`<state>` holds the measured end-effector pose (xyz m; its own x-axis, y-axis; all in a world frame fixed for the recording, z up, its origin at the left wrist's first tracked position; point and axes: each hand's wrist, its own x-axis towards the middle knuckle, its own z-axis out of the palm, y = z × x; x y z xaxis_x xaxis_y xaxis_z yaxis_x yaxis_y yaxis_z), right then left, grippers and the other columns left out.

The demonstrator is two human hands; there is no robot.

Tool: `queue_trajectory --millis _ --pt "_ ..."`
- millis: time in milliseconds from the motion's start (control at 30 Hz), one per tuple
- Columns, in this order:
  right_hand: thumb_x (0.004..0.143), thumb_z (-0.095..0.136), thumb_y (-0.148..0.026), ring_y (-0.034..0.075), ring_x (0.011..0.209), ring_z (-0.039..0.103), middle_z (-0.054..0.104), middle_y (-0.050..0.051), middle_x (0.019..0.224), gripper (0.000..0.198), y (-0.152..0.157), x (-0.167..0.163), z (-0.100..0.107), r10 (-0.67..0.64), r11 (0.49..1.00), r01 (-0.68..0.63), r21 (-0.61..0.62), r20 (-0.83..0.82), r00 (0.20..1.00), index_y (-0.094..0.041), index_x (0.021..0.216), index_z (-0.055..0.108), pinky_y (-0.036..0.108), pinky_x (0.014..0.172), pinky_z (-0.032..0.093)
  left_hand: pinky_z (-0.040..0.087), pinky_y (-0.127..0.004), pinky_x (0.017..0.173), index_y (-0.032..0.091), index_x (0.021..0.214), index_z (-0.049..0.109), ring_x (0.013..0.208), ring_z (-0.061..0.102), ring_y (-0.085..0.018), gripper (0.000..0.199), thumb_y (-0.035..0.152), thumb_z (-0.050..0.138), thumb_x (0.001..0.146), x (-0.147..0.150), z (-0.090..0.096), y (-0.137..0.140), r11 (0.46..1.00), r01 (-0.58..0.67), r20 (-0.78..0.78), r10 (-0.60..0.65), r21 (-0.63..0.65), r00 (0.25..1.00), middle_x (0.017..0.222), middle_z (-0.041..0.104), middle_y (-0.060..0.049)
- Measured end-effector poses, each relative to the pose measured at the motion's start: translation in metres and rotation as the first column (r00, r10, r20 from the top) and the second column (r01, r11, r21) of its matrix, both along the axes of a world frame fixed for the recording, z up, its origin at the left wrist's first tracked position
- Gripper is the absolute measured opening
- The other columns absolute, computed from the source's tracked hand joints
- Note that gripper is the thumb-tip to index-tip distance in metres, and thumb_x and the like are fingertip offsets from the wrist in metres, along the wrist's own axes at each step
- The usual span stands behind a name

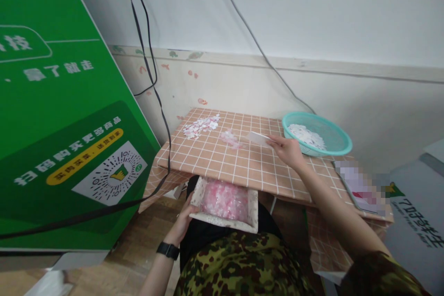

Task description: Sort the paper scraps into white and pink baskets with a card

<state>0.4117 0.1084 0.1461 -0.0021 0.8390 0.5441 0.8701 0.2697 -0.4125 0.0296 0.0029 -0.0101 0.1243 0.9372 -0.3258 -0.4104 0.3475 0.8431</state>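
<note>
My left hand (185, 217) grips the left side of a white, speckled box (225, 223) below the table's front edge. Small, shiny pink and clear pieces (225, 200) fill the box. Over the table, my right hand (286, 149) is closed on a flat white card-like piece (257, 138). To the left of that piece lies a small cluster of translucent pink bits (231, 139), apart from it. Farther left, many small white and pink flat pieces (201, 126) are spread in a pile.
A turquoise plastic basket (342, 142) with white pieces (307, 137) stands at the table's back right. Near the right edge lies a phone-like device (360, 189), partly blurred. A checked cloth (222, 162) covers the table. Black cables (161, 115) hang at left beside a green panel (69, 111).
</note>
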Motion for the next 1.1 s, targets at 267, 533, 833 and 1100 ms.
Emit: queue_trajectory --millis 267,533,833,1100 --pt "0.086 0.053 -0.038 0.023 0.067 0.069 0.073 0.007 0.093 0.032 -0.006 -0.015 0.002 0.118 0.984 -0.105 -0.147 0.081 0.99 -0.024 0.107 0.072 0.032 0.06 0.05 0.04 -0.044 0.095 0.021 0.13 0.052 0.109 0.058 -0.031 0.061 0.02 0.056 0.069 -0.006 -0.013 0.002 0.998 0.056 0.052 -0.058 0.025 0.997 0.12 0.066 -0.008" --pt "0.085 0.054 -0.04 0.025 0.075 0.07 0.073 0.008 0.096 0.032 -0.01 -0.011 0.005 0.058 0.997 -0.058 -0.059 -0.005 0.998 -0.024 0.106 0.072 0.034 0.064 0.052 0.038 -0.044 0.097 0.021 0.131 0.052 0.115 0.056 -0.032 0.064 0.019 0.056 0.066 -0.003 0.0 0.001 1.0 0.016 0.037 -0.016 -0.001 0.999 0.122 0.066 -0.008" --pt "0.084 0.056 -0.037 0.026 0.087 0.069 0.071 0.008 0.103 0.033 0.012 -0.022 0.006 0.125 0.985 -0.132 -0.108 -0.062 0.99 -0.021 0.11 0.07 0.037 0.076 0.053 0.038 -0.043 0.098 0.022 0.133 0.05 0.112 0.057 -0.032 0.068 0.021 0.06 0.066 -0.006 -0.007 0.001 1.0 0.03 0.056 -0.03 0.004 0.998 0.12 0.068 -0.007" --pt "0.079 0.059 -0.038 0.028 0.09 0.067 0.071 0.01 0.103 0.038 0.036 0.001 -0.007 0.006 0.99 -0.036 -0.139 -0.206 0.979 -0.016 0.108 0.07 0.04 0.078 0.053 0.038 -0.044 0.097 0.022 0.131 0.053 0.113 0.057 -0.032 0.065 0.02 0.059 0.067 -0.01 -0.013 0.002 1.0 0.028 0.046 -0.028 0.004 0.999 0.118 0.068 -0.007"
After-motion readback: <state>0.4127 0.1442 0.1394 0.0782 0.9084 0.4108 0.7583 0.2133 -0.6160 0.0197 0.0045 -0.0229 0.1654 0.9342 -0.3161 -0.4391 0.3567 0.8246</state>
